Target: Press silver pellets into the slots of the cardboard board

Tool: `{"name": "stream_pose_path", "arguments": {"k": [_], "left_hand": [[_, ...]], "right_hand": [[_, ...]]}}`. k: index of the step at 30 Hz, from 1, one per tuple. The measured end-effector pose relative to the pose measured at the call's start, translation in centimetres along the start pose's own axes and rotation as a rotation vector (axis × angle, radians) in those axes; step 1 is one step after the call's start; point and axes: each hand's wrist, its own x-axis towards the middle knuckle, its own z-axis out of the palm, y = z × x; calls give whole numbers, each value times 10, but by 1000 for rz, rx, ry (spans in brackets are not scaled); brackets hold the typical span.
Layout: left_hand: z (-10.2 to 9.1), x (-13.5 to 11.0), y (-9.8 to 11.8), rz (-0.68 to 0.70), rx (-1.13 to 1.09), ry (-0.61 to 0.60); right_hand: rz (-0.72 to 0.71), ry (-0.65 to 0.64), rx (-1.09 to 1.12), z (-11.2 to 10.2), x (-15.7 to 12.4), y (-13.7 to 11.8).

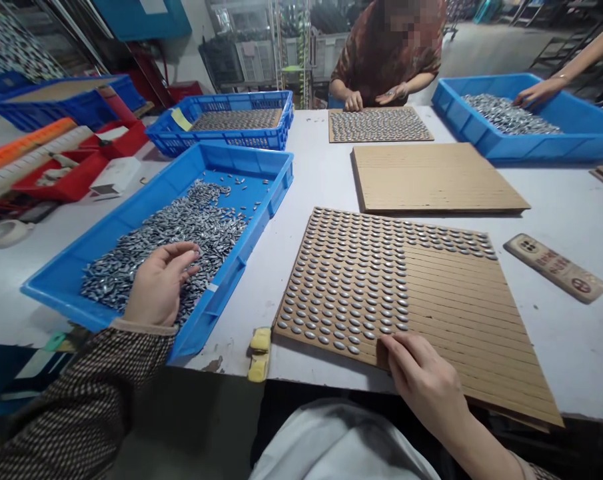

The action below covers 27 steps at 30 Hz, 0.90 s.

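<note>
A blue tray (276,200) on the left holds a heap of small, pointed-oval grey metal pieces (181,220). Over that heap is my left hand (158,283), its thumb and fingers drawn together; what lies between them is too small to make out. In front of me lies a slotted cardboard sheet (461,313), with rows of the same oval pieces (351,280) across its left part and along its top right. My right hand (424,373) has thumb and fingers pinched at the sheet's near edge, by the lowest pieces. Its fingertips hide whatever they grip.
Beyond the sheet sits a cardboard stack (431,177); a printed strip (556,267) lies right of it. Yellow tape (259,353) marks the table edge. A co-worker (388,53) handles another filled sheet (381,125). Another person's hand (538,92) reaches into a blue tray (531,150).
</note>
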Motion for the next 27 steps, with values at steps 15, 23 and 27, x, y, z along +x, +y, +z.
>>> {"name": "stream_pose_path", "arguments": {"k": [15,23,27], "left_hand": [[17,135,-66,248,1023,-245],[11,115,-71,473,1251,-381],[15,111,-61,436,1300,-320]], "right_hand": [[117,-8,-15,4,2,-7],[94,-50,-54,2,11,-8],[63,-90,-32,0,14,-6]]}}
